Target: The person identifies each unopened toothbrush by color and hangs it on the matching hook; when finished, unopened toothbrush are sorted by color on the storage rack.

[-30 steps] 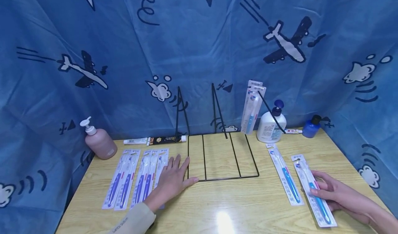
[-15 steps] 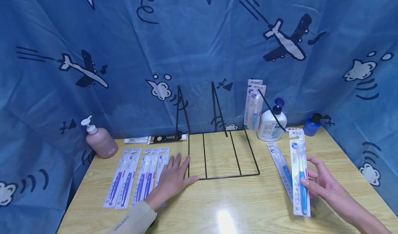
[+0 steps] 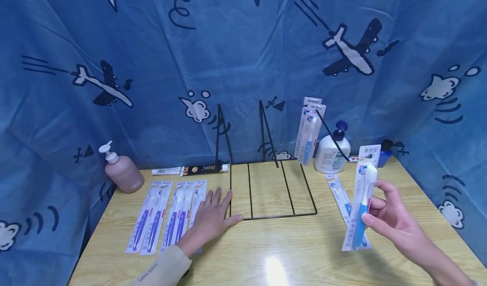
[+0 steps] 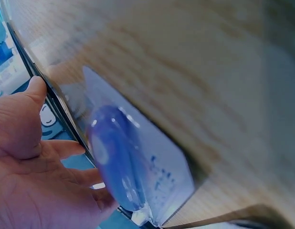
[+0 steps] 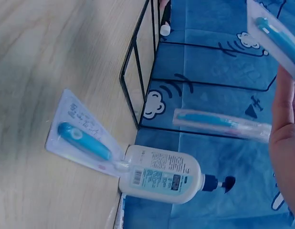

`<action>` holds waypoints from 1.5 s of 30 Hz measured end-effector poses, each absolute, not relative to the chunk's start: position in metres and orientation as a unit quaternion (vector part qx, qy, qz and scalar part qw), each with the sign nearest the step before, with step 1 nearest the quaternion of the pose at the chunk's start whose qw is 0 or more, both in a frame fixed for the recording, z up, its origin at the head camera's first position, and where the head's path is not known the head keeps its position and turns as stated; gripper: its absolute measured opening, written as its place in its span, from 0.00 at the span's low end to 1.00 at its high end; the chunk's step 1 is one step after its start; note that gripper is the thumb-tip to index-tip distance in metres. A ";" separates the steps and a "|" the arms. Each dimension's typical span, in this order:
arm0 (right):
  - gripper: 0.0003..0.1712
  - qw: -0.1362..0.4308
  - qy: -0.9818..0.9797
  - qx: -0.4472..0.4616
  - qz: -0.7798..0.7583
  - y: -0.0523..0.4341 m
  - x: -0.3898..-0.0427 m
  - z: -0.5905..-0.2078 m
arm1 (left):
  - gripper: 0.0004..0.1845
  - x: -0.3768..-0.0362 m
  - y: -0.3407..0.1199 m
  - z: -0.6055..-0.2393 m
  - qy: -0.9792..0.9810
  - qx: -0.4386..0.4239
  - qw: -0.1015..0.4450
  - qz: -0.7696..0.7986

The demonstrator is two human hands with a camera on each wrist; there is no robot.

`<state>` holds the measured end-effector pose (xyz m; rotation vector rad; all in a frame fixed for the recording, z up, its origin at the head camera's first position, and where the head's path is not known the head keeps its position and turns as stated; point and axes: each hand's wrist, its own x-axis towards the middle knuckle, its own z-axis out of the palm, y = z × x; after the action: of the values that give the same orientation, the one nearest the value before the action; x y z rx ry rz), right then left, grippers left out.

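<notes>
My right hand (image 3: 395, 220) grips a packaged light-blue toothbrush (image 3: 361, 201), held nearly upright above the table's right side; its pack edge shows in the right wrist view (image 5: 276, 38). Another light-blue toothbrush pack (image 3: 340, 195) lies flat on the table beside it (image 5: 85, 140). Two more packs (image 3: 309, 132) hang on the right arm of a black wire rack (image 3: 272, 189). My left hand (image 3: 211, 220) rests flat on the table with straight fingers, over the end of a dark-blue toothbrush pack (image 4: 133, 171), next to the rack's left edge.
Several dark-blue toothbrush packs (image 3: 160, 216) lie in a row at the left. A pink pump bottle (image 3: 121, 172) stands at back left, toothpaste tubes (image 3: 190, 170) along the back, a white pump bottle (image 3: 332, 151) and a blue bottle (image 3: 384, 153) at back right. Blue printed cloth surrounds the wooden table (image 3: 274, 252).
My right hand picked the toothbrush pack up off the table and raised it, tilting it upright. The left hand has stayed in place.
</notes>
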<state>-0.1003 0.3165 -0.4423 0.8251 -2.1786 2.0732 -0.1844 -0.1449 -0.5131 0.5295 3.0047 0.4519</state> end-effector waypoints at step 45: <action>0.26 0.108 -0.815 0.107 0.558 0.241 -0.266 -0.437 | 0.48 -0.185 -0.147 -0.514 0.972 0.172 0.028 0.157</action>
<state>-0.2661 0.2412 -0.4365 0.3161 -2.3997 1.6436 -0.1850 -0.1467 -0.5139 0.5318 3.0000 0.4844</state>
